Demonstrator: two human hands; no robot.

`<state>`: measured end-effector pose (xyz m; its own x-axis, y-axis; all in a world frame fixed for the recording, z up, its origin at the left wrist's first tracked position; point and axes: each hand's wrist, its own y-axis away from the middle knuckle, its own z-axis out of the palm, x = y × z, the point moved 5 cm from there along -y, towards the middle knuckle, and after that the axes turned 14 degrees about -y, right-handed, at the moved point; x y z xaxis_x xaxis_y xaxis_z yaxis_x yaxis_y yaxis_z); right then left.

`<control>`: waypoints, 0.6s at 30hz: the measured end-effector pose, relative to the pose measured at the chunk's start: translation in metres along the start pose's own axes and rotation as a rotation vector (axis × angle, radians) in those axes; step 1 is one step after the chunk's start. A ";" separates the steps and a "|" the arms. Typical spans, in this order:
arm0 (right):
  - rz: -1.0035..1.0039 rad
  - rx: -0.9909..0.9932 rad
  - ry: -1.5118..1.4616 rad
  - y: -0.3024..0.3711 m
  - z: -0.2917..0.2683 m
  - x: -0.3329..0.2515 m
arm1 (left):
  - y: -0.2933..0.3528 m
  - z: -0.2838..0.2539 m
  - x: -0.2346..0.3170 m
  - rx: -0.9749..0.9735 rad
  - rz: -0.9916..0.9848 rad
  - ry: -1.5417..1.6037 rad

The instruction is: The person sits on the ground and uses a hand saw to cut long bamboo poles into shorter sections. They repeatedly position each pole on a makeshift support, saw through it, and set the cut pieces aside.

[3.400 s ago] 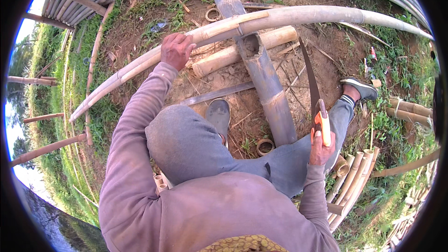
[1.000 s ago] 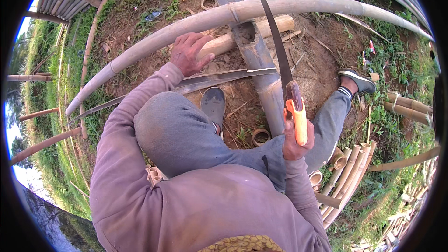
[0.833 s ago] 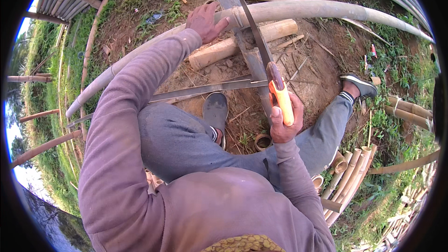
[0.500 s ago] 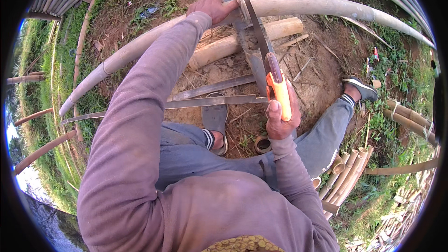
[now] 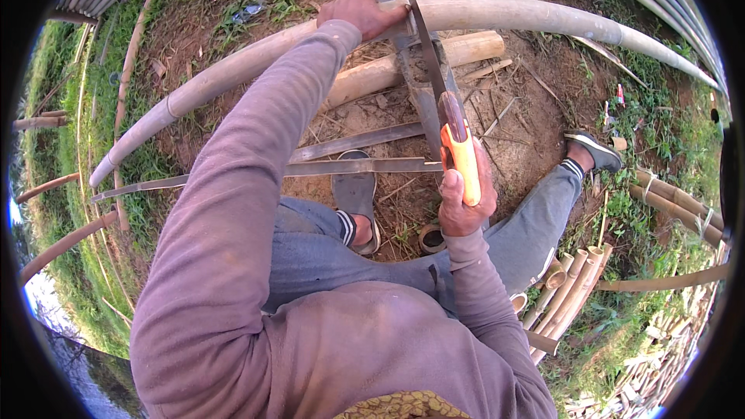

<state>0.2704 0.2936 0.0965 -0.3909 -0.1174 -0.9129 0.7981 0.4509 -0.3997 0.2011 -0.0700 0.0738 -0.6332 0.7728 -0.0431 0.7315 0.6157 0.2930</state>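
A long pale bamboo pole [image 5: 535, 14] runs across the scene from left to right, over a grey beam [image 5: 415, 81]. Gripping the pole just left of the beam is my left hand [image 5: 358, 14], its thumb stretched toward the saw blade. My right hand [image 5: 468, 200] is wrapped round the orange handle of a hand saw [image 5: 431, 54]. The saw's dark blade points away from me and lies across the pole beside my left thumb. Whether the teeth have cut into the bamboo I cannot tell. Beneath the pole, a thicker bamboo piece [image 5: 473, 48] lies by the beam.
Flat bamboo strips [image 5: 365, 166] lie between me and the pole, near my shoe [image 5: 355, 190]. Cut bamboo lengths [image 5: 574, 291] are stacked by my right leg. A short bamboo ring [image 5: 431, 239] rests on the soil. Tied poles [image 5: 675, 202] lie at the right.
The saw handle has shifted very slightly toward me, with my right hand still round it. My left hand keeps its hold on the pole. The whole view has shifted a little.
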 end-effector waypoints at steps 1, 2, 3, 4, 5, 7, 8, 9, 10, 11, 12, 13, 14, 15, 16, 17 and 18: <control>-0.015 -0.002 -0.007 0.002 -0.002 0.002 | 0.002 -0.002 0.001 -0.007 0.004 -0.014; -0.029 -0.003 -0.015 0.003 -0.003 0.004 | 0.003 -0.003 0.002 -0.016 -0.001 -0.019; -0.023 0.000 -0.028 0.004 -0.003 0.005 | 0.005 -0.003 0.002 -0.024 -0.007 -0.025; -0.015 0.004 -0.038 0.003 -0.003 0.006 | 0.006 -0.003 0.003 -0.034 -0.010 -0.029; -0.008 0.008 -0.048 0.002 -0.003 0.006 | 0.008 -0.004 0.003 -0.027 -0.009 -0.029; 0.142 0.040 -0.141 -0.009 0.003 0.013 | 0.009 -0.004 0.004 -0.013 -0.004 -0.031; 0.172 0.047 -0.158 -0.011 0.005 0.012 | 0.009 -0.004 0.005 -0.009 0.002 -0.033; 0.202 0.055 -0.174 -0.013 0.006 0.010 | 0.008 -0.003 0.006 -0.005 0.009 -0.035; 0.187 0.047 -0.165 -0.014 0.007 0.007 | 0.007 -0.003 0.004 0.000 0.008 -0.036; 0.172 0.039 -0.156 -0.013 0.007 0.004 | 0.007 -0.002 0.004 0.007 0.009 -0.022; 0.102 0.004 -0.087 -0.005 0.000 -0.001 | 0.007 -0.001 0.003 0.014 0.010 -0.008; 0.083 -0.009 -0.075 0.005 -0.008 -0.001 | 0.005 -0.002 0.001 0.024 0.008 0.006; 0.065 -0.020 -0.062 0.020 -0.017 -0.001 | 0.006 -0.003 0.000 0.014 0.005 -0.001; 0.050 -0.034 -0.050 0.035 -0.024 0.000 | 0.009 -0.005 0.000 0.001 -0.001 -0.007; 0.160 0.005 -0.135 0.040 -0.026 -0.001 | 0.011 -0.005 0.002 -0.011 0.001 -0.013; 0.142 0.007 -0.122 0.035 -0.023 0.002 | 0.012 -0.004 0.002 -0.005 -0.004 -0.017; 0.124 0.007 -0.109 0.024 -0.017 0.010 | 0.013 -0.003 0.002 0.002 -0.009 -0.020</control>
<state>0.2782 0.3181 0.0790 -0.2370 -0.1567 -0.9588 0.8407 0.4615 -0.2833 0.2079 -0.0609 0.0807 -0.6346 0.7700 -0.0653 0.7261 0.6231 0.2907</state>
